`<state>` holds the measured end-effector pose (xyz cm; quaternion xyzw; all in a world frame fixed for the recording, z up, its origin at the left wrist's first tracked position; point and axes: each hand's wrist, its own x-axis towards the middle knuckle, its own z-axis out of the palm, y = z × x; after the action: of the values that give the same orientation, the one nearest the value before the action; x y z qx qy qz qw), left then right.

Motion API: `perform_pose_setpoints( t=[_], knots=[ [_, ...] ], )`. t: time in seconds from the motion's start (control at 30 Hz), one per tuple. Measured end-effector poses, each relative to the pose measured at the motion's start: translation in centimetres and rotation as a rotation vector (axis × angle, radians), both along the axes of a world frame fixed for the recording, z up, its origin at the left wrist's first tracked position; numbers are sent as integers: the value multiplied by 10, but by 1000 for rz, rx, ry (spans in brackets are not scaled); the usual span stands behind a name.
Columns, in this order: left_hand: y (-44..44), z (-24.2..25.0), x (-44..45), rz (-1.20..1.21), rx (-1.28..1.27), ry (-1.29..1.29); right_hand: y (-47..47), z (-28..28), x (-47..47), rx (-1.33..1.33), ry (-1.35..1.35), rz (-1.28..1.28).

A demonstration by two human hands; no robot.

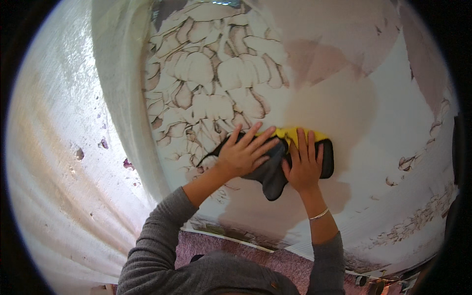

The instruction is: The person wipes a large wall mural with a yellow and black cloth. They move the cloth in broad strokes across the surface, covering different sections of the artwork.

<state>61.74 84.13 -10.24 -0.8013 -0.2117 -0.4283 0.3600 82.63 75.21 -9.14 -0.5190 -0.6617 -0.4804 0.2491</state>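
Observation:
A cloth with a dark grey side (273, 184) and a yellow side (291, 134) lies bunched against a pale printed surface. My left hand (243, 153) presses flat on its left part, fingers spread. On the right part rests my right hand (305, 162), palm down, with its fingertips over the yellow fold. A thin bangle circles my right wrist. The cloth's grey lower flap hangs between the two hands, and its black-edged corner sticks out past the right one. What lies under both palms is hidden.
Brown-outlined flowers (221, 70) are printed on the surface above my left hand. Pale draped fabric (73, 177) hangs along the left side. Below the surface's lower edge (236, 241) shows purple carpet-like material (254, 254). Shadows fall across the right half.

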Motion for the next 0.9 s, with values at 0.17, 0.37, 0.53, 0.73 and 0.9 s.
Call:
perform_pose_setpoints(
  t=[0.17, 0.37, 0.53, 0.73, 0.9],
  knots=[
    [23, 73, -50, 4, -82, -13, 29, 67, -57, 27, 50, 76],
    [59, 135, -133, 68, 81, -245, 70, 129, -135, 103, 62, 236],
    [79, 50, -182, 90, -8, -394, 99, 97, -192, -12, 9, 444],
    [65, -117, -182, 135, -80, -443, 95, -7, -197, -187, -227, 463],
    [34, -166, -115, 8, -260, -614, 77, -50, -162, -176, -170, 370]
  ],
)
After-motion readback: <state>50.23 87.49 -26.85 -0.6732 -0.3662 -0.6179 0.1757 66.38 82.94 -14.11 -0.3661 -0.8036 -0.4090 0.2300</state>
